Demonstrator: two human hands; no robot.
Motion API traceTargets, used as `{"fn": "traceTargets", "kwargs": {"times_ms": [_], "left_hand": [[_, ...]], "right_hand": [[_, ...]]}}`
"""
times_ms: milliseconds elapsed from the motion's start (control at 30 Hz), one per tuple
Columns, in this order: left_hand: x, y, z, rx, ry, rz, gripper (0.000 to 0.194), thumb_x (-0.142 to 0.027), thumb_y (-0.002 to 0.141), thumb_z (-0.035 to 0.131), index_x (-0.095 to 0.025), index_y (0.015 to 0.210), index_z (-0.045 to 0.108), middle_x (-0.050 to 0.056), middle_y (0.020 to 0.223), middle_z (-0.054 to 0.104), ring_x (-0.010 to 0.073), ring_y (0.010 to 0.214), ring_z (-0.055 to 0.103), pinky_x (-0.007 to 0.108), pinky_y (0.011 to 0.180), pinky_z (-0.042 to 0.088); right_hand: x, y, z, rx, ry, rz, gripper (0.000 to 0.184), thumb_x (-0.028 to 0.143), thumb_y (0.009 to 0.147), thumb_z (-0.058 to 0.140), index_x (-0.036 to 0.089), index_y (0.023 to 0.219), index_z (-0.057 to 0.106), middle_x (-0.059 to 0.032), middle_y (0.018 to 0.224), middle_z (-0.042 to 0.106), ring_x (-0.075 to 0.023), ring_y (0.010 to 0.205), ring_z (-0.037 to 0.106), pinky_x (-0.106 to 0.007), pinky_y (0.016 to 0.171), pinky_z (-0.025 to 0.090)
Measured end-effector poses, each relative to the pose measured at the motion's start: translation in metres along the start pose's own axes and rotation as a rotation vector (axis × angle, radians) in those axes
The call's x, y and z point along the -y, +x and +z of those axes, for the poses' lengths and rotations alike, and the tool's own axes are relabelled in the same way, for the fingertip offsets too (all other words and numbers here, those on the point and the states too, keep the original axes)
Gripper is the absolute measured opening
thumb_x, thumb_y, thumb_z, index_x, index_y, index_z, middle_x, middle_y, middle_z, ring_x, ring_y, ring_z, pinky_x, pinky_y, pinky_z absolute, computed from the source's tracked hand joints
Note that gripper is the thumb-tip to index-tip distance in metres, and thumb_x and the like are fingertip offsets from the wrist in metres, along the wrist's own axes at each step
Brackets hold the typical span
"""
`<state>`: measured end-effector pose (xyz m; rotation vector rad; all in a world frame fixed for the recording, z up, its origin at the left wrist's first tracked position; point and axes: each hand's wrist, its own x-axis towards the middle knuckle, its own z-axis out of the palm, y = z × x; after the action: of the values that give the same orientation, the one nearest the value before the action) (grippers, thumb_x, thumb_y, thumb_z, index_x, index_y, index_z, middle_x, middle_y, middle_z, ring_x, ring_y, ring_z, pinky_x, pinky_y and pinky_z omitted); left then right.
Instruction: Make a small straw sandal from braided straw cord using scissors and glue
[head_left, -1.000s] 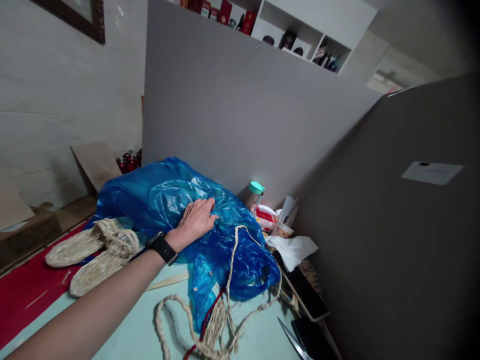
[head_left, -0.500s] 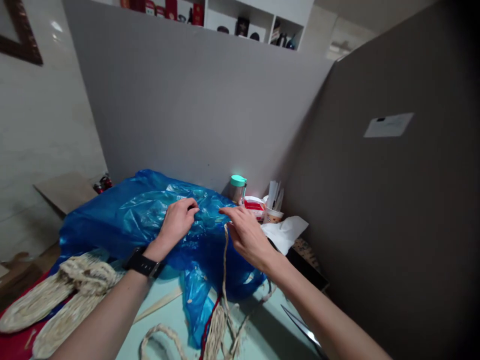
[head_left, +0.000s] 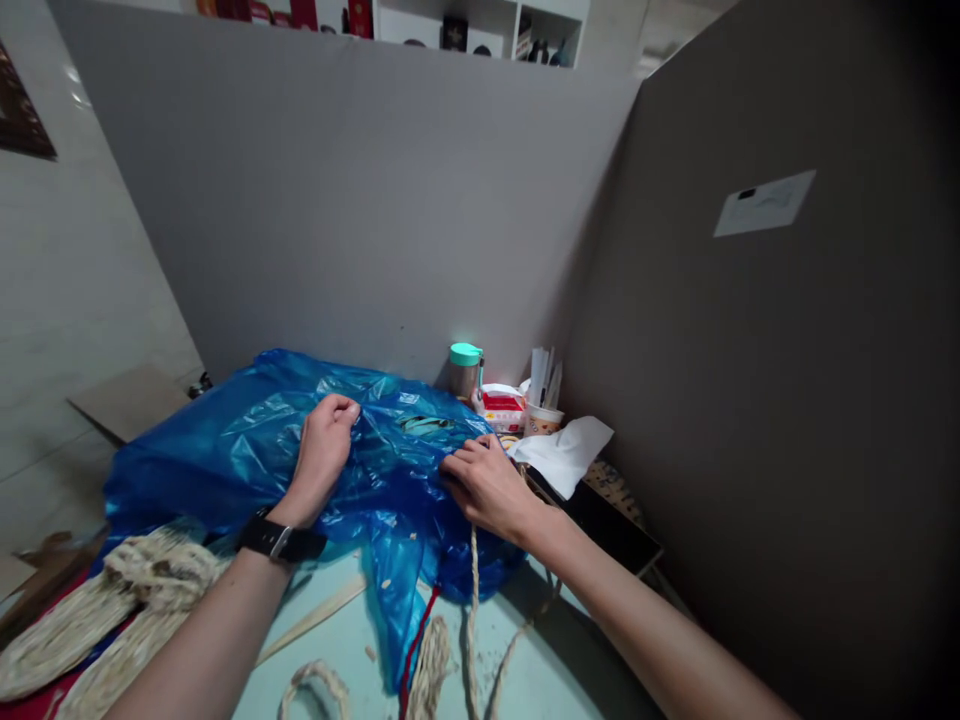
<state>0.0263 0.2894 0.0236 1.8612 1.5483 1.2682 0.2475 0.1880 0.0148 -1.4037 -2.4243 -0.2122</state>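
A large blue plastic bag (head_left: 225, 440) is spread across the far part of the table, its surface crumpled and shiny. My left hand (head_left: 324, 450), with a black watch on the wrist, pinches a fold of it. Curled fingers of my right hand (head_left: 484, 485) grip the bag's right part. Between both hands a gap in the plastic shows something pale green inside. A braided straw-coloured cord (head_left: 473, 610) runs down from under my right hand; whether the fingers also hold it is hidden. Loose fibre strands (head_left: 430, 665) and a red cord (head_left: 415, 645) lie nearer me.
Woven straw-coloured soles (head_left: 60, 635) lie at the left on red material. Behind the bag stand a jar with a turquoise lid (head_left: 465, 370), a red-and-white packet (head_left: 501, 408) and a paper cup (head_left: 543, 420). White paper (head_left: 566, 455) lies beside them. Grey partitions (head_left: 360, 200) rise behind and right.
My hands have come down onto the bag and closed on it, the right one lower than before. A gap in the plastic now shows between them. The view has shifted slightly.
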Motion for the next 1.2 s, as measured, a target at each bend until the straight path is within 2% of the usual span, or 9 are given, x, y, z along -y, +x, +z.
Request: {"fn": "traceTargets", "kwargs": {"times_ms": [200,333,467,600,733,867,1000,1067,1200], "left_hand": [[-0.005,-0.002,0.000,-0.044,-0.082,0.039,0.031,-0.033,0.093,0.059,-0.016,0.120,0.059,0.009,0.118,0.063,0.0224,0.097,0.065,0.043,0.082,0.056],[-0.007,-0.003,0.001,-0.077,-0.105,0.084,0.029,-0.033,0.093,0.058,-0.015,0.115,0.061,0.008,0.112,0.065,0.0209,0.093,0.065,0.041,0.079,0.056],[-0.012,-0.006,0.000,-0.115,-0.128,0.142,0.020,-0.032,0.094,0.055,-0.015,0.099,0.063,0.002,0.087,0.064,0.0155,0.074,0.061,0.031,0.067,0.052],[-0.020,-0.009,-0.002,-0.126,-0.135,0.203,0.016,-0.029,0.091,0.051,-0.019,0.087,0.062,-0.003,0.067,0.053,0.0138,0.062,0.051,0.024,0.057,0.040],[-0.029,-0.013,-0.002,-0.098,-0.086,0.248,0.015,-0.030,0.088,0.050,-0.020,0.083,0.061,0.000,0.075,0.062,0.0170,0.071,0.057,0.026,0.065,0.042],[-0.038,-0.022,0.000,-0.037,0.015,0.302,0.015,-0.028,0.089,0.048,-0.021,0.084,0.061,0.002,0.083,0.068,0.0205,0.078,0.062,0.029,0.072,0.044],[-0.047,-0.033,0.005,-0.010,0.141,0.384,0.013,-0.024,0.090,0.049,-0.022,0.097,0.059,0.006,0.099,0.069,0.0235,0.094,0.063,0.032,0.085,0.045],[-0.048,-0.038,0.010,0.043,0.213,0.434,0.019,-0.025,0.089,0.054,-0.022,0.108,0.057,0.007,0.110,0.066,0.0246,0.103,0.061,0.033,0.089,0.045],[-0.040,-0.043,0.021,0.156,0.385,0.434,0.040,-0.023,0.082,0.066,-0.023,0.120,0.054,0.010,0.111,0.063,0.0283,0.103,0.063,0.034,0.080,0.050]], "right_hand": [[0.005,0.005,0.001,-0.014,-0.010,-0.034,0.009,0.017,0.083,0.053,0.018,0.090,0.057,-0.0067,0.090,0.067,-0.0218,0.089,0.050,-0.037,0.085,0.028],[0.009,0.004,-0.002,0.017,-0.006,-0.090,0.006,0.016,0.079,0.050,0.019,0.078,0.055,-0.0041,0.078,0.065,-0.0198,0.081,0.049,-0.036,0.082,0.028],[0.013,0.004,-0.004,0.079,-0.030,-0.151,0.010,0.017,0.075,0.052,0.021,0.066,0.053,-0.0024,0.065,0.062,-0.0197,0.079,0.048,-0.036,0.082,0.029],[0.014,0.009,-0.004,0.068,-0.110,-0.072,0.006,0.016,0.080,0.054,0.018,0.084,0.059,-0.0062,0.081,0.067,-0.0224,0.089,0.050,-0.037,0.081,0.033],[0.010,0.021,0.001,0.046,-0.208,0.077,0.018,0.023,0.090,0.058,0.015,0.105,0.060,-0.0071,0.103,0.065,-0.0233,0.101,0.056,-0.040,0.087,0.045],[0.004,0.039,0.009,0.048,-0.269,0.217,0.031,0.034,0.094,0.058,0.017,0.120,0.058,-0.0082,0.121,0.060,-0.0225,0.104,0.062,-0.044,0.087,0.053],[0.000,0.052,0.011,0.067,-0.261,0.299,0.033,0.033,0.094,0.059,0.017,0.122,0.057,-0.0088,0.122,0.060,-0.0226,0.103,0.062,-0.044,0.086,0.054],[-0.003,0.055,0.011,0.078,-0.241,0.335,0.033,0.034,0.094,0.059,0.017,0.122,0.057,-0.0088,0.121,0.061,-0.0223,0.102,0.063,-0.043,0.085,0.054],[-0.007,0.054,0.011,0.104,-0.196,0.360,0.032,0.034,0.094,0.059,0.017,0.121,0.058,-0.0084,0.120,0.061,-0.0215,0.100,0.063,-0.042,0.084,0.055]]}}
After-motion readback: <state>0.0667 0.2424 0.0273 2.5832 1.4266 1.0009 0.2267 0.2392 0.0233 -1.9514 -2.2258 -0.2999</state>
